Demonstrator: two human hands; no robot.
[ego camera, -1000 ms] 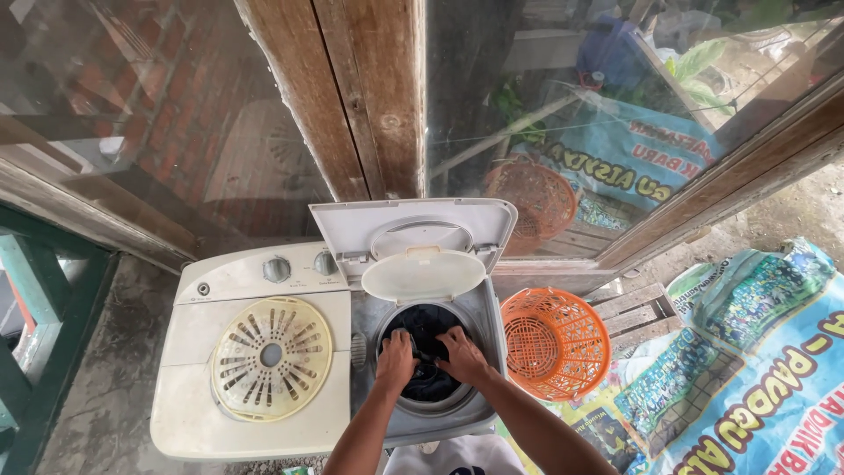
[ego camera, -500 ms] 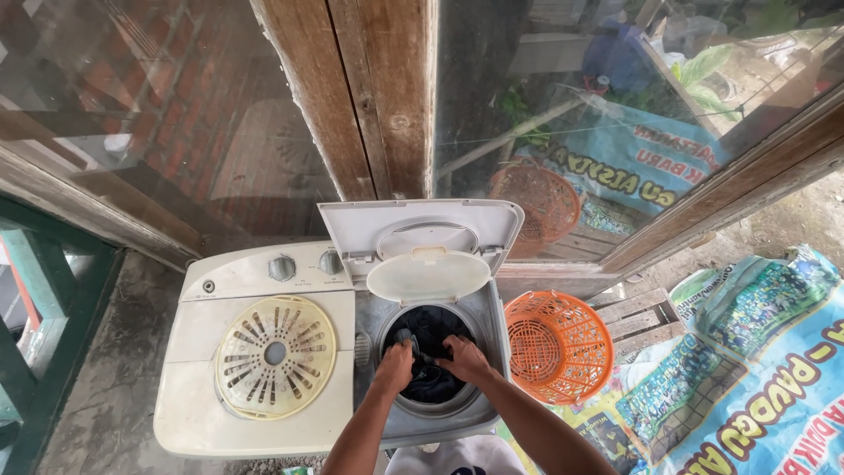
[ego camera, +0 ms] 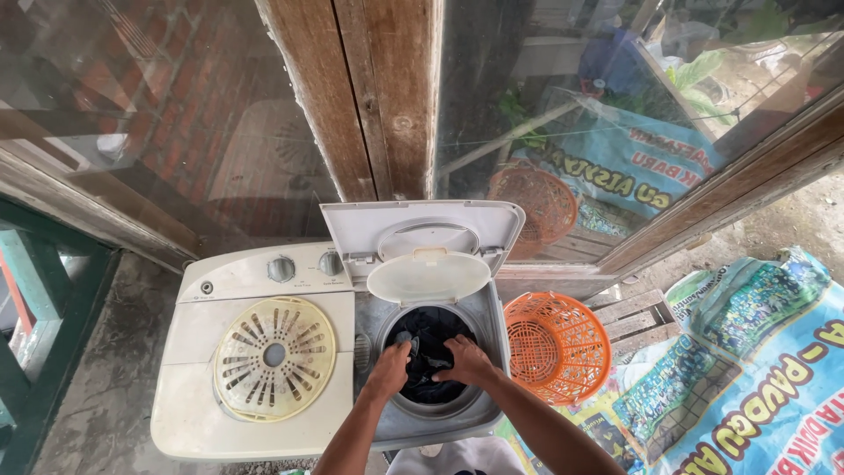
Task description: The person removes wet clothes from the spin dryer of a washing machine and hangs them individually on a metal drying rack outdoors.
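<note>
A white twin-tub washing machine (ego camera: 202, 422) stands against a glass wall. Its right-hand spin tub (ego camera: 431, 409) has its outer lid (ego camera: 422, 224) and translucent inner lid (ego camera: 428, 275) raised. Dark wet clothes (ego camera: 428, 339) fill the tub. My left hand (ego camera: 391, 369) is inside the tub with its fingers closed on a bunch of the dark cloth. My right hand (ego camera: 466, 361) presses down on the clothes beside it, fingers curled into the fabric. Both forearms reach in from the bottom edge.
A cream slotted round cover (ego camera: 274, 356) lies on the left wash tub. An empty orange plastic basket (ego camera: 556, 347) leans against wooden slats (ego camera: 637, 308) right of the machine. Printed blue and green tarps (ego camera: 747, 352) cover the ground at right. A green railing (ego camera: 35, 334) stands at left.
Both hands stay in the tub and shift slightly, kneading the dark clothes; the left hand has slid a little lower. The view has barely moved.
</note>
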